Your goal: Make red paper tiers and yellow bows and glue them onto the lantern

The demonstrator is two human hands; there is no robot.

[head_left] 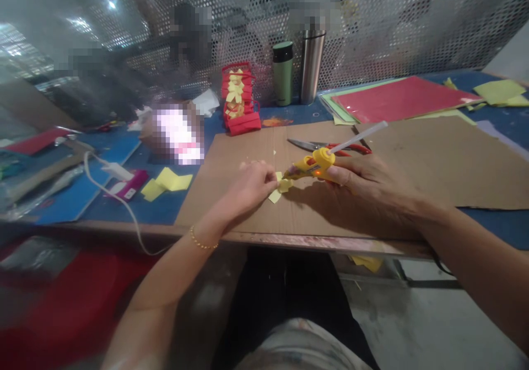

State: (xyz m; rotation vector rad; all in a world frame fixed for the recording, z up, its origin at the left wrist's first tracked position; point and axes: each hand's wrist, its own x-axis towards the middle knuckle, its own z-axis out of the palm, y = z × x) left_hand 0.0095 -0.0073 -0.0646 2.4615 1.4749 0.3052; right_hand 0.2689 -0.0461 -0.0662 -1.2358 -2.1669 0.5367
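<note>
My right hand (359, 180) is closed round a yellow hot glue gun (320, 163). A clear glue stick (359, 137) juts from its back, and an orange light glows on its side. The nozzle points left and down, right at a small yellow paper piece (284, 185) with petal-like parts. My left hand (257, 183) pinches that paper from the left; its fingertips partly cover it. Both hands are over a brown cardboard sheet (231, 152). Just behind the glue gun lie scissors (308, 145) with red handles.
Yellow paper squares (167, 183) and a pink-and-white power strip (126, 184) with a cable lie left. Behind stand a red paper item (242, 122) with yellow pieces, a green tumbler (283, 75) and a steel flask (312, 67). Red sheets (405, 97) lie back right.
</note>
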